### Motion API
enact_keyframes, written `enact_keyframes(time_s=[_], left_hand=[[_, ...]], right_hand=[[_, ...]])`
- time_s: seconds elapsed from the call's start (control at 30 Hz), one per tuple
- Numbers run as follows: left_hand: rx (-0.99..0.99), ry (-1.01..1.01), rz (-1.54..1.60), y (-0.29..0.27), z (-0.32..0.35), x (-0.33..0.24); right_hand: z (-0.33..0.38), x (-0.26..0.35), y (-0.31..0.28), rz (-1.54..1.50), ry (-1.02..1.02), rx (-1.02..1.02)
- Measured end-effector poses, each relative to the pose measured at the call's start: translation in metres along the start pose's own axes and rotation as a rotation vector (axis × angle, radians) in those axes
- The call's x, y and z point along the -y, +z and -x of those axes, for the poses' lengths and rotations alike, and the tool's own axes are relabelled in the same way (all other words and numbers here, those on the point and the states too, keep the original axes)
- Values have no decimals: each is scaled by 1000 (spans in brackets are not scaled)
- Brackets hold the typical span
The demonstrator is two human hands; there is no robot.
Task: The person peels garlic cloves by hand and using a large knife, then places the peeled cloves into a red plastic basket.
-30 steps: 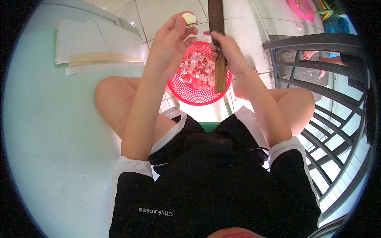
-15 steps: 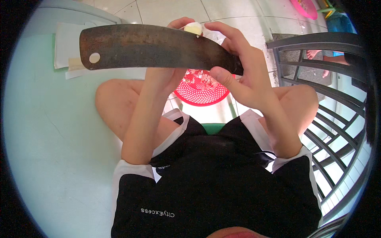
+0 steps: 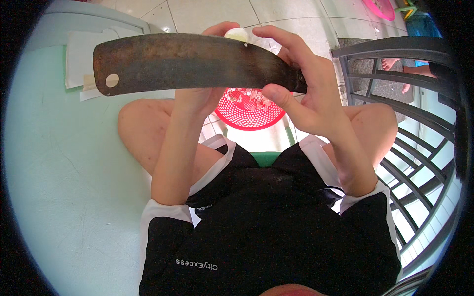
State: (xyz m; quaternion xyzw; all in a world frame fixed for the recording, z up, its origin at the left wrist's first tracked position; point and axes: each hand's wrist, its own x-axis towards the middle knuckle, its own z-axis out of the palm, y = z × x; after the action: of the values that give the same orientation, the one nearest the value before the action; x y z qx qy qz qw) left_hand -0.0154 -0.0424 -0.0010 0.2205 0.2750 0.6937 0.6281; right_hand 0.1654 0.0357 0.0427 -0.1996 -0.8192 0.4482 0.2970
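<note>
A broad, dark, stained cleaver [image 3: 182, 64] with a hole near its left end lies crosswise in front of me. My right hand [image 3: 318, 93] is closed round its narrow right end, thumb along the near edge and index finger reaching over the far side. Behind the blade, my left hand [image 3: 196, 101] grips a pale, rounded, peeled-looking piece [image 3: 237, 34]. Only this hand's fingertips and lower palm show past the cleaver. The piece peeks out just beyond the blade's far edge, where a small white crumb sticks. Most of it is hidden, so its kind is unclear.
Below my hands, between my knees, stands a red perforated basket [image 3: 249, 121] with pinkish-white scraps. A dark slatted railing [image 3: 395, 79] curves along the right, with another person's bare feet [image 3: 390, 64] beyond. A pink basin [image 3: 380, 9] sits far right. Pale wall [image 3: 64, 187] runs along my left.
The cleaver has shifted slightly left at its holed end and a little nearer to me. The pale piece and my left hand have moved slightly left. Both grips stay the same.
</note>
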Motion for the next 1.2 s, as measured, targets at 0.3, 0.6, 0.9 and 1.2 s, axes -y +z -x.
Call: enact_keyframes(time_s=[0.3,0.6,0.9,1.2], left_hand=[[-1,13,-143,-4,0,-5],[-62,23,-187,1,2,-4],[-73,100,-128,3,1,-4],[-32,57,-280,2,-4,-11]], right_hand=[[0,1,1,21,-11,12],[0,1,1,104,-78,-5],[0,-2,3,16,-82,-47],[3,-5,-1,-520,198,21]])
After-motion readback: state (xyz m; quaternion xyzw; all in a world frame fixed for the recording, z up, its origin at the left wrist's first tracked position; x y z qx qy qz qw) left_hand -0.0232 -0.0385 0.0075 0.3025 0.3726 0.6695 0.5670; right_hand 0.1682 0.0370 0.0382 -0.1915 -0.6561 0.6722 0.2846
